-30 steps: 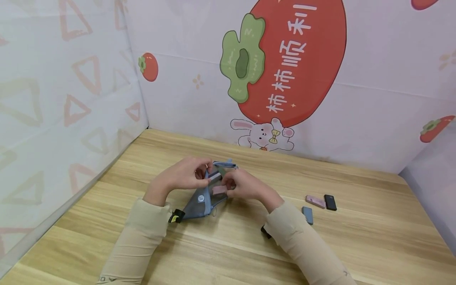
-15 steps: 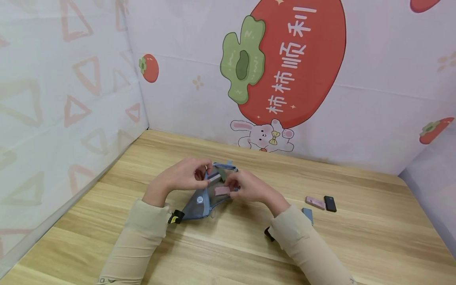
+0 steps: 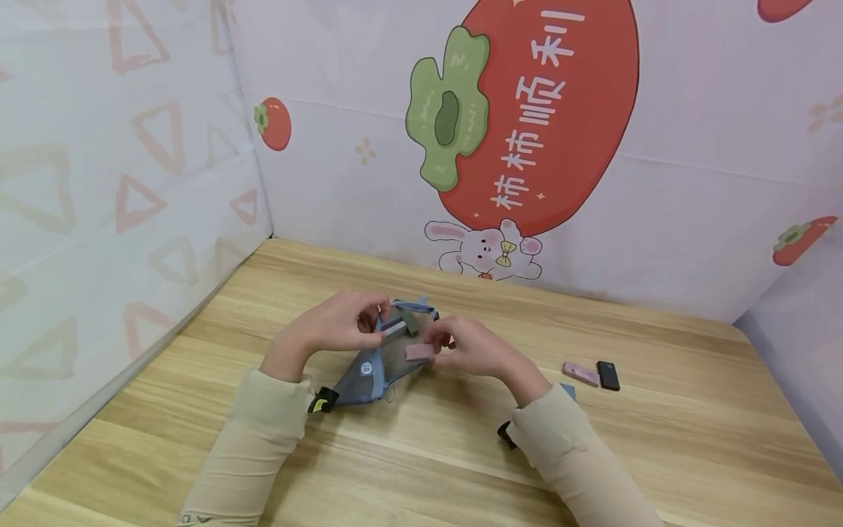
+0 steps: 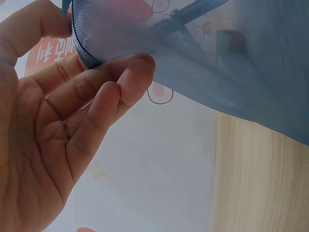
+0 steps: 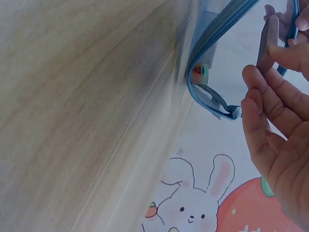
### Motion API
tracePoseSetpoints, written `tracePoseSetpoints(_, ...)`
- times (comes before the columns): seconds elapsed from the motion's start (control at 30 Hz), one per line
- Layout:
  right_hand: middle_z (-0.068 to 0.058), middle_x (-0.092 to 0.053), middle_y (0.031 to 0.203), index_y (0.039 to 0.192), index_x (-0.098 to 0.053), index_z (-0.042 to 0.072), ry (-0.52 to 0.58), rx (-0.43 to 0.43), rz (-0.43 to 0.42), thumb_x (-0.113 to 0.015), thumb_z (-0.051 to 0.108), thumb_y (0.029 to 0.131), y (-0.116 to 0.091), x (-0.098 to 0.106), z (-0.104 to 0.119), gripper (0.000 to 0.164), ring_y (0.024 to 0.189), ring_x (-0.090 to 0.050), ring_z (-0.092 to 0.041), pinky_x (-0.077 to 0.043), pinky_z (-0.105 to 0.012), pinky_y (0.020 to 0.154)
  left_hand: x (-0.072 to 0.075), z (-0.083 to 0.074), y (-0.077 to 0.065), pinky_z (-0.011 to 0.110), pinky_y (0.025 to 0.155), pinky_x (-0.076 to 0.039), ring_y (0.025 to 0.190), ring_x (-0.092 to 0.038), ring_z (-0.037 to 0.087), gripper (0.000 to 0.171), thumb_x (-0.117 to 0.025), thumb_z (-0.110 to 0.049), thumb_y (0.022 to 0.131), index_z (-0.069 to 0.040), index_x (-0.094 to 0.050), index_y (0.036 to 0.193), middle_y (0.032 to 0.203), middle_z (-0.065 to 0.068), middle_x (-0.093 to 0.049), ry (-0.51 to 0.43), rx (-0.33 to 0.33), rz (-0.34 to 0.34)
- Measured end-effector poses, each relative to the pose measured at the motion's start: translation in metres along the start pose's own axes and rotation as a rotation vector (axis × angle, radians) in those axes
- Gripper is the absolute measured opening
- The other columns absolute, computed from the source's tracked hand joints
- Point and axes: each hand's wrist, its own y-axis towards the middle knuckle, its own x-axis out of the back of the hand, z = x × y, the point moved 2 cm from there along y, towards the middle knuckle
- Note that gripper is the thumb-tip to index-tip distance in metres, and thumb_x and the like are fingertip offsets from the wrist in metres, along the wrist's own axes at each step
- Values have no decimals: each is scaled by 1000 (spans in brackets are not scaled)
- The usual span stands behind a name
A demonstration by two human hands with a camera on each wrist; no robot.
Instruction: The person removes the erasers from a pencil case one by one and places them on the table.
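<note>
A blue mesh zip pouch (image 3: 358, 384) stands on the table with its zipped mouth spread wide. My left hand (image 3: 345, 320) pinches the pouch's upper edge, which the left wrist view shows between thumb and fingers (image 4: 79, 82). At the mouth, my right hand (image 3: 477, 348) pinches a small flat pink block (image 3: 418, 353) between thumb and fingertips. The right wrist view shows this block (image 5: 269, 41) almost edge-on, beside the zip (image 5: 212, 36). Within the pouch are a striped item (image 3: 395, 327) and a dark green piece (image 3: 410, 322). A small item with a watermelon print (image 5: 199, 72) also shows there.
To the right lie a pink patterned block (image 3: 581, 374), a black block (image 3: 609, 375) and a blue block (image 3: 569, 391) partly covered by the right sleeve. A printed backdrop (image 3: 356, 197) rises behind the wooden table (image 3: 408, 468).
My right hand has moved a little to the right with the pink block, toward the pouch's right edge. The left hand has stayed nearly still. The right sleeve now covers more of the blue block.
</note>
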Motion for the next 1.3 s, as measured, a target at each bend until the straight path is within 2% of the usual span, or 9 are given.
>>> tracePoseSetpoints(0.47,0,-65,90,102,-71,7,-33,11,-28,-70,6,85,-16,3,1,17,91,-60,-27,-54,-41,83,0,-3,-1,26,66,-50,66,-59,8,16,-67,-11,82,-12,-59,95,70,-6,-64,-1,10,9)
tracePoseSetpoints(0.8,1,-65,89,100,-70,8,-59,27,-40,-71,5,84,-24,5,-1,16,89,-60,-26,-54,-39,81,0,-4,0,25,65,-50,64,-58,8,15,-66,-9,81,-12,-59,94,68,-6,-63,-17,8,18)
tracePoseSetpoints(1.1,1,-66,93,104,-71,8,-49,-9,-45,-72,7,85,-29,6,-5,19,93,-62,-26,-55,-35,84,-1,-4,1,25,64,-50,64,-58,7,14,-66,-9,81,-12,-58,93,67,-6,-63,-13,-6,18)
tracePoseSetpoints(1.3,0,-66,93,103,-70,7,-53,-14,-50,-72,7,85,-35,7,-6,18,93,-62,-26,-55,-37,85,-2,-2,1,25,63,-49,62,-57,7,13,-66,-10,81,-13,-59,92,65,-7,-62,2,-15,14)
